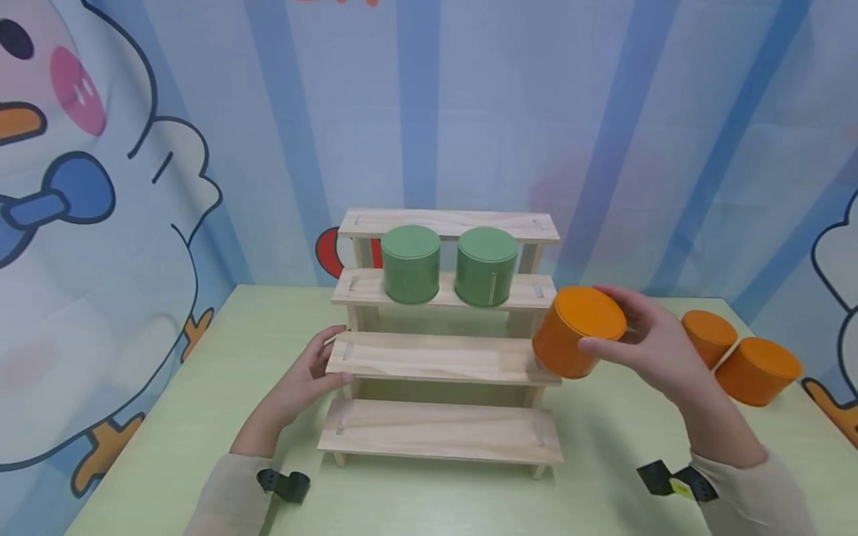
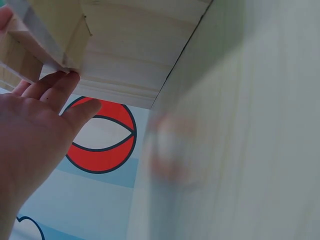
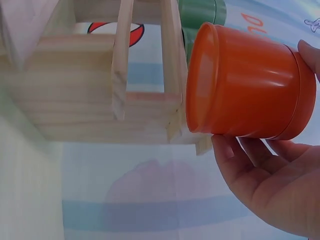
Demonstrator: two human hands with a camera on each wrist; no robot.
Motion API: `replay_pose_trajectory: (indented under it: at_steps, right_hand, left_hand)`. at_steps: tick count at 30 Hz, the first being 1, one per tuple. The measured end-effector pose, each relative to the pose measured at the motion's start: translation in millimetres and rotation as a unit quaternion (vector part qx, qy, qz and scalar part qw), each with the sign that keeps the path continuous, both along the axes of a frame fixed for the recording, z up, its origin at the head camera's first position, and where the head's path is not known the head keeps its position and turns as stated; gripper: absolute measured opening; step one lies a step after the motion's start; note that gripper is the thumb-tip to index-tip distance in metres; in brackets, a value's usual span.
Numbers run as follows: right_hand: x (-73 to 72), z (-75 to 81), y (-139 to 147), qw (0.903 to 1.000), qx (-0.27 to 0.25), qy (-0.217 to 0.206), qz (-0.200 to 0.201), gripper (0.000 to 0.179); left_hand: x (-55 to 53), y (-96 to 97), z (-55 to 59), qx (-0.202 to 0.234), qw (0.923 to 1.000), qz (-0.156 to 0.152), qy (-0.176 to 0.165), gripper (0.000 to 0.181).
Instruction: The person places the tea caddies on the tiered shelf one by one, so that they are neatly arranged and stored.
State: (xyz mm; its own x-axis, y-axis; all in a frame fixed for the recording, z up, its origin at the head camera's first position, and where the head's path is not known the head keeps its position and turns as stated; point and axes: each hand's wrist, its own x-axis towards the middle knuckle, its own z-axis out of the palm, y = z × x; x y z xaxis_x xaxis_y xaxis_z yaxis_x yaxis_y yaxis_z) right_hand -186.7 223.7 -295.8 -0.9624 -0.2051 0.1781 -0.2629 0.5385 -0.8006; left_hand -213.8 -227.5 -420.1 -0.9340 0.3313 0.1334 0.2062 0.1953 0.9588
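My right hand (image 1: 653,339) holds an orange lidded canister (image 1: 576,331), tilted, by its side at the right end of a stepped wooden shelf (image 1: 429,428). In the right wrist view, the fingers (image 3: 252,165) lie along one side of the orange canister (image 3: 255,82) and the thumb is at the lid end. At the shelf's left end my left hand (image 1: 304,380) grips the second step from the bottom; the left wrist view has its fingers (image 2: 60,92) against the wood. Two green canisters (image 1: 411,264) (image 1: 486,266) stand upright on the second step from the top.
Two more orange canisters (image 1: 709,335) (image 1: 757,372) stand on the pale green table (image 1: 281,320) at the right, behind my right forearm. A blue striped cloth backdrop (image 1: 482,112) with cartoon ducks rises behind the table.
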Motion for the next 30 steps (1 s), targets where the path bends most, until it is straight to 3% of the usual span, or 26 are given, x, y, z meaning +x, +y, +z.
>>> replay_pose_trajectory:
  at_steps: [11,24,30]
  right_hand:
    - [-2.4,4.8,-35.4,0.9985,-0.039,-0.021,0.034,0.076]
    - [-6.4,-2.1,-79.5,0.9949,-0.064,-0.019,0.076,0.07]
    - [-7.8,-4.3,-99.8,0.9947,-0.061,-0.035,0.075,0.074]
  left_hand:
    - [-1.0,-0.1,-1.2,-0.003,1.0,0.002,0.001,0.076]
    - [0.3,0.7,-0.4,-0.003,1.0,0.001,-0.002,0.08]
    - [0.5,0.9,-0.6,0.0,1.0,0.0,0.001,0.082]
